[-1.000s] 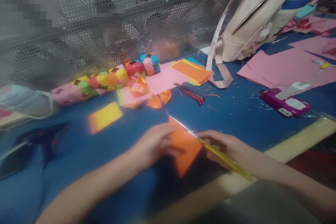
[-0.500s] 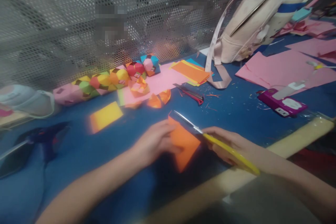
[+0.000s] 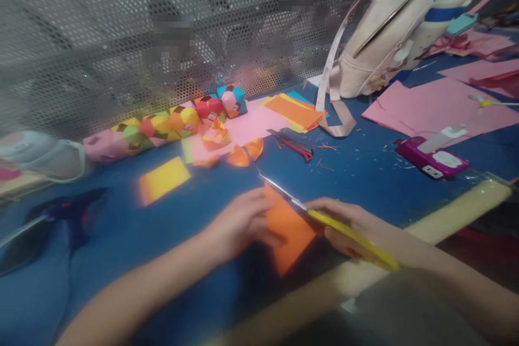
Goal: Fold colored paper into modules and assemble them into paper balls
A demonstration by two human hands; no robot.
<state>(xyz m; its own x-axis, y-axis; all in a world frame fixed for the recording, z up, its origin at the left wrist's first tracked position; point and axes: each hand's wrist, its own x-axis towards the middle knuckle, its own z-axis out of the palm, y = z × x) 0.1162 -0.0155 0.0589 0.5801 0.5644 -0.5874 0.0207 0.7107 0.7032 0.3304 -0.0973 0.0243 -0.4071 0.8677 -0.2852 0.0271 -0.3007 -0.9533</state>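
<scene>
My left hand (image 3: 245, 221) pinches a piece of orange paper (image 3: 290, 232) at its left side, above the blue table. In my right hand (image 3: 348, 224) is a pair of scissors (image 3: 354, 238) with yellow handles. Their blades are together, or nearly so, along the paper's upper right edge, with the tips past its top corner. A thin sliver shows at the tips. Beyond my hands lie folded orange paper pieces (image 3: 239, 155) and a red-handled cutting tool (image 3: 298, 146). To the left rests a stack of yellow paper (image 3: 164, 181).
A row of colourful folded-paper balls (image 3: 170, 124) lines the mesh wall. Orange sheets (image 3: 294, 111) lie on pink paper. A pale backpack (image 3: 377, 43) and purple power strip (image 3: 433, 158) are at right. A dark glue gun (image 3: 77, 213) sits at left, with paper scraps scattered mid-table.
The scissors have shifted slightly left and forward along the paper's edge, and a thin strip now hangs at the tips. The orange paper has moved a little right and down.
</scene>
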